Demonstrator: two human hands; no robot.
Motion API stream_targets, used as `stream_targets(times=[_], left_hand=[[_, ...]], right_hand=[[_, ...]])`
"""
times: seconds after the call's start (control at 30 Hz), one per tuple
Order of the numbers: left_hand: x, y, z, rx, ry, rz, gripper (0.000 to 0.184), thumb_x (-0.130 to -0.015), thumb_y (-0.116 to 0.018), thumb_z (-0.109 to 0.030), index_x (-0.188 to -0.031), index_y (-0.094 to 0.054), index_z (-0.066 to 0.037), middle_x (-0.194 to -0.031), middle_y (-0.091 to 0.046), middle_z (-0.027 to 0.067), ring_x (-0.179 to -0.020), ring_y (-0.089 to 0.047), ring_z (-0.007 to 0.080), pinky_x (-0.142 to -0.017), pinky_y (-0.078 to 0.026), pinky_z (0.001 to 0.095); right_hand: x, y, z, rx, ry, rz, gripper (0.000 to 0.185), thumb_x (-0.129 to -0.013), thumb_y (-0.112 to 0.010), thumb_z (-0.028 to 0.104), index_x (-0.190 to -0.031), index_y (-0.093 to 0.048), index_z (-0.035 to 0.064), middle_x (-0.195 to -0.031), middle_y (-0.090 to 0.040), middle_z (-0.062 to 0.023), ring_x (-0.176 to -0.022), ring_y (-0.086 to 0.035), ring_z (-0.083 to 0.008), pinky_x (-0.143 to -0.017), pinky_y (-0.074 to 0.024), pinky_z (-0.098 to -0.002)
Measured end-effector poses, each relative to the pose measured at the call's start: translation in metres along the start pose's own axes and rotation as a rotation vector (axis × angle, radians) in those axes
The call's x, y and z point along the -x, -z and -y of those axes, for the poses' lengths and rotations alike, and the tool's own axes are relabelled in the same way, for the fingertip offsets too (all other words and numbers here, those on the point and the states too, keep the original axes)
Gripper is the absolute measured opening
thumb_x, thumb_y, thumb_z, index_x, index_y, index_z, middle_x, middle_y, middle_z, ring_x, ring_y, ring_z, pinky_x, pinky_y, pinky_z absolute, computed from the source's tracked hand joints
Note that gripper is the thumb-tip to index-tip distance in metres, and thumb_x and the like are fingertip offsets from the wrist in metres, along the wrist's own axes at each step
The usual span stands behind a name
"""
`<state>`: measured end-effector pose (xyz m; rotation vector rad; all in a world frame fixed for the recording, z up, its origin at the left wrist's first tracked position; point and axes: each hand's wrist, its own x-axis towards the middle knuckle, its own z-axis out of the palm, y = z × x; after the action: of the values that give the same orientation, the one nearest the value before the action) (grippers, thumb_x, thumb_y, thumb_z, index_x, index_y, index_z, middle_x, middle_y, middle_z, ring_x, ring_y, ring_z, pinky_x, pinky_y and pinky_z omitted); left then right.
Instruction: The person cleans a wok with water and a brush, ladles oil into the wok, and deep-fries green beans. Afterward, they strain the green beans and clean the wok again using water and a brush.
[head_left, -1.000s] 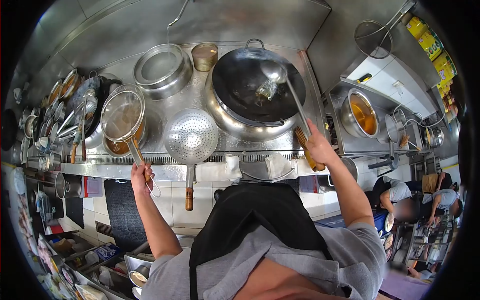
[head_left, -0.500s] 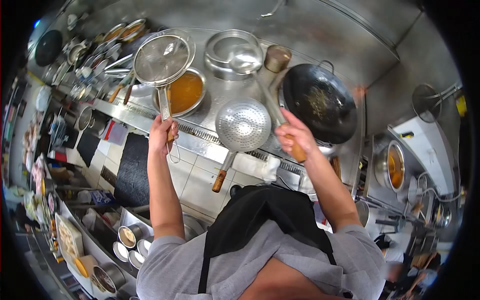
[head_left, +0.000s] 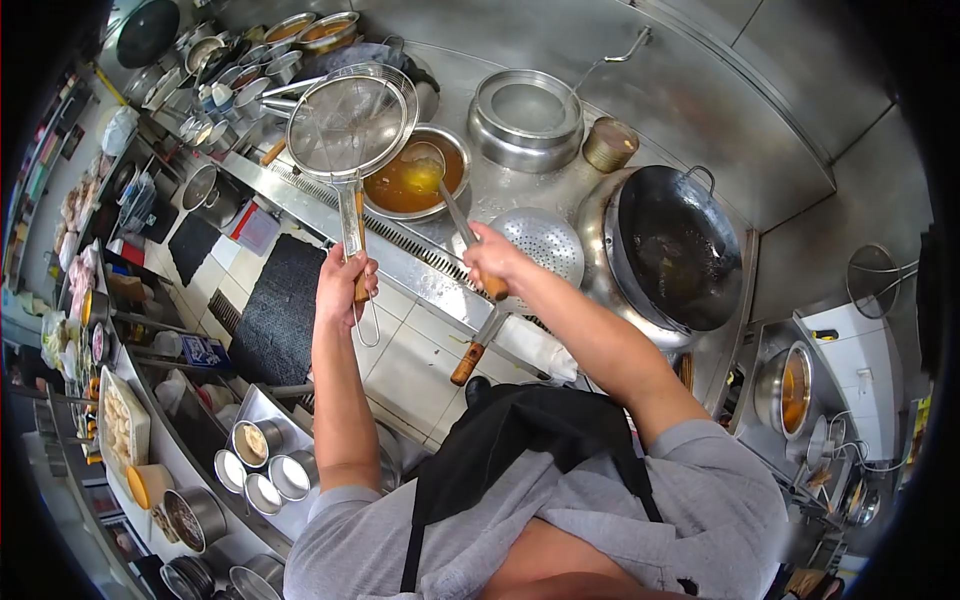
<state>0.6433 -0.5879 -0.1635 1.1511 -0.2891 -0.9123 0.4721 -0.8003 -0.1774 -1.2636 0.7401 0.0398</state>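
Note:
My left hand (head_left: 346,276) is closed round the handles of a round mesh strainer (head_left: 350,125); a second rim and handle show close behind it. The strainer is held up beside a metal bowl (head_left: 463,166) of orange-brown liquid (head_left: 400,192), overlapping its left edge in view. In my right hand (head_left: 494,258) is a ladle (head_left: 455,212), gripped by its wooden handle. The ladle's round end is in the bowl, with yellowish liquid in it. Under my right forearm, a perforated skimmer (head_left: 545,240) lies on the counter, its wooden handle pointing toward me.
On the right of the counter sits a black wok (head_left: 672,240) with a little dark liquid. Behind are a wide metal pot (head_left: 527,130) and a tin can (head_left: 610,145). A white cloth (head_left: 535,345) lies at the front edge. Metal containers (head_left: 257,442) stand at lower left.
My right hand has moved left, taking the ladle from above the wide pot and skimmer down into the bowl of liquid. My left hand still holds the strainer. The view has shifted.

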Motion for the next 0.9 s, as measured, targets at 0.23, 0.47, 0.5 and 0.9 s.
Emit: stream_targets(times=[0.23, 0.47, 0.5, 0.9], left_hand=[[-0.006, 0.01, 0.007, 0.036, 0.018, -0.015, 0.016, -0.096, -0.053, -0.01, -0.108, -0.043, -0.008, -0.075, -0.053, 0.0054, -0.054, -0.05, 0.0122, -0.048, -0.044, 0.026], [-0.027, 0.018, 0.036, 0.031, 0.068, -0.005, 0.014, -0.096, -0.053, -0.01, -0.107, -0.044, -0.009, -0.074, -0.053, 0.0054, -0.053, -0.05, 0.0124, -0.047, -0.043, 0.0257], [-0.033, 0.021, 0.045, 0.022, 0.083, -0.011, 0.013, -0.096, -0.054, -0.011, -0.105, -0.045, -0.008, -0.073, -0.053, 0.0052, -0.052, -0.049, 0.0122, -0.046, -0.043, 0.0257], [-0.081, 0.027, 0.135, -0.042, 0.259, -0.013, 0.008, -0.095, -0.055, -0.01, -0.099, -0.048, -0.01, -0.068, -0.053, 0.0025, -0.049, -0.049, 0.0108, -0.044, -0.042, 0.025]], right_hand=[[0.015, 0.019, 0.028, -1.074, -0.074, 0.312, 0.058, -0.089, -0.052, -0.002, -0.133, -0.02, 0.0165, -0.083, -0.049, -0.0106, -0.058, -0.052, -0.01, -0.046, -0.0426, -0.0226], [0.111, 0.068, 0.029, -1.32, 0.096, 0.447, 0.024, -0.094, -0.049, 0.002, -0.117, -0.047, 0.0083, -0.089, -0.047, -0.0099, -0.06, -0.05, -0.008, -0.047, -0.0447, -0.0235], [0.132, 0.078, 0.029, -1.29, 0.159, 0.416, 0.026, -0.095, -0.047, 0.003, -0.12, -0.052, 0.0074, -0.091, -0.046, -0.0099, -0.06, -0.049, -0.0077, -0.048, -0.045, -0.0241], [0.331, 0.187, -0.013, -0.926, 0.318, -0.343, 0.06, -0.093, -0.048, 0.002, -0.148, -0.026, 0.0123, -0.084, -0.049, -0.0103, -0.056, -0.047, -0.0086, -0.045, -0.0423, -0.0229]])
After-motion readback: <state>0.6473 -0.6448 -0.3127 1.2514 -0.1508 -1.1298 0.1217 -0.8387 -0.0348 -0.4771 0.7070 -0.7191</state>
